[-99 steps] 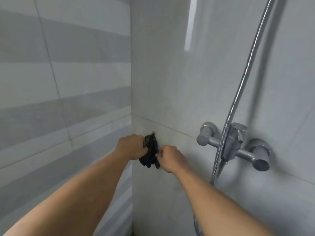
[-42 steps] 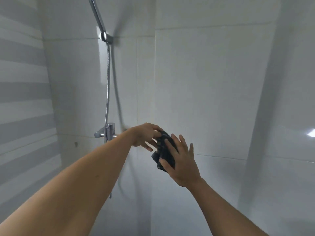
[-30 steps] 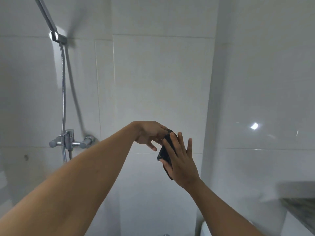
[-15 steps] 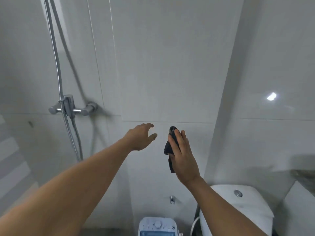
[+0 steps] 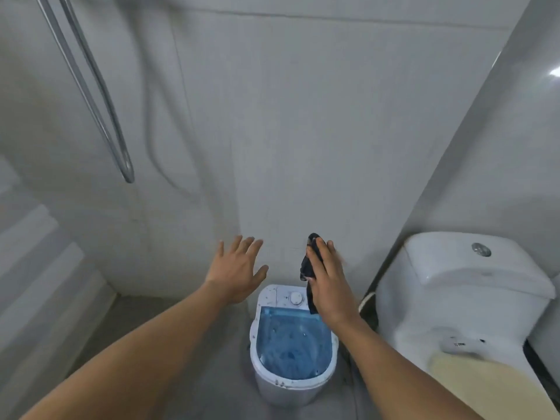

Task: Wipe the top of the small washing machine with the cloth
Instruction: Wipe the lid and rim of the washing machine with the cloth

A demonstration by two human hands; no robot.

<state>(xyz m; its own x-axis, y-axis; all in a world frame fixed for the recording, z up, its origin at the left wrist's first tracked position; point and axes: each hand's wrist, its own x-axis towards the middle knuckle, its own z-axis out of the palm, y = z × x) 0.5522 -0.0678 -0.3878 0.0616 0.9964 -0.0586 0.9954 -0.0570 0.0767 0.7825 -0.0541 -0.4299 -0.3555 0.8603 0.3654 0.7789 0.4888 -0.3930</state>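
Head view: the right hand (image 5: 328,286) grips a dark cloth (image 5: 308,268) above the small washing machine (image 5: 292,344), which stands on the floor beside a white toilet (image 5: 460,298). The left hand (image 5: 239,271) hovers empty, fingers spread.

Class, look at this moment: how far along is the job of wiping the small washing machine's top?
Done: the right hand already holds the dark cloth. In hand: both hands are raised above the small washing machine, the left hand open and empty. Left: all the wiping; the cloth has not touched the speckled white top or the blue lid.
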